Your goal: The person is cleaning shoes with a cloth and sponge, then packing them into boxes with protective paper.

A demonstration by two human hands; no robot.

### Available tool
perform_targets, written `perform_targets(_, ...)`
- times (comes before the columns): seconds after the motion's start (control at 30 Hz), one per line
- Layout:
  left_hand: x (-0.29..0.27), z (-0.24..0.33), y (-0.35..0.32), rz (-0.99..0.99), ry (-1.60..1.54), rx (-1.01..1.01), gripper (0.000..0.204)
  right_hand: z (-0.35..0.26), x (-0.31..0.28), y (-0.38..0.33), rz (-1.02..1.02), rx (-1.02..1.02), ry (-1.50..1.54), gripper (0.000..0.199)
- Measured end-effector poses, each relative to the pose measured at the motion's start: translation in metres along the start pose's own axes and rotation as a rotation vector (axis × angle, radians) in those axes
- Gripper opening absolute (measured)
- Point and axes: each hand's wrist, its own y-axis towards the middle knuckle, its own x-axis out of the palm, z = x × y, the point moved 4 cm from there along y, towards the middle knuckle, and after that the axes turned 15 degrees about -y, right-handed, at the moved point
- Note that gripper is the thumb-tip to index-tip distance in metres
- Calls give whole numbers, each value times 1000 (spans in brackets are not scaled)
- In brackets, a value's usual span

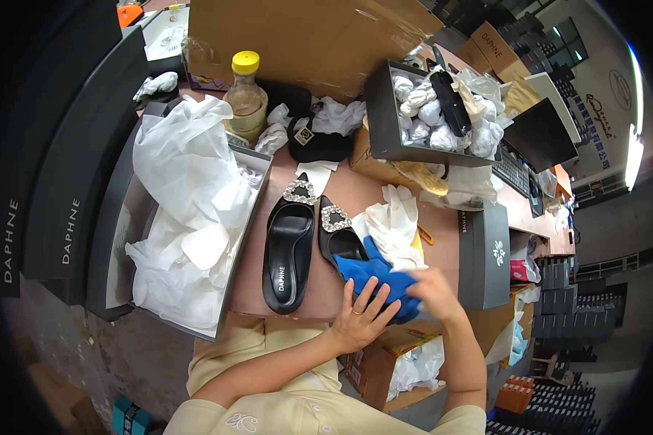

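A black pointed shoe [288, 254] with a sparkling square buckle lies on the table. To its right is the matching black shoe [334, 235], its rear part hidden under a blue cloth [374, 272]. My left hand [363, 319], with a ring on one finger, rests on the cloth with its fingers stretched out and apart. At the cloth's right side, my right hand [434, 291] is closed on the fabric, a little smeared by motion. A white crumpled cloth [392, 221] lies just beyond the blue one.
An open grey shoebox [232, 290] with white tissue paper [189, 188] stands at left. Behind the shoes is a yellow-capped bottle [245, 94]. At back right, a dark box [392, 148] holds several paper balls. A closed grey shoebox [485, 261] stands at the right edge.
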Motion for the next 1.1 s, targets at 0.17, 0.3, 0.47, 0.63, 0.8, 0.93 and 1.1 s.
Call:
perform_targets(0.17,-13,5,5,-33,-7,-73,77,15,-79,-10,974,32,882,24)
perform_targets(0.3,-51,34,19,-47,-197,94,54,6,-114,3,1068,84,261,41)
perform_targets(0.47,-187,35,42,-106,260,121,15,-49,-55,19,914,-66,-1149,35)
perform_targets(0.63,-261,-51,31,-415,603,-590,32,-136,30,76,505,-582,-584,31)
perform_targets(0.8,-256,-89,11,-573,775,-672,29,-196,102,170,448,-677,-542,58)
perform_targets(0.93,-266,-87,7,-536,657,-745,33,-198,171,216,71,-421,-885,52)
perform_targets(1.1,-311,-18,23,-148,238,-468,33,-218,132,204,331,-561,-455,11)
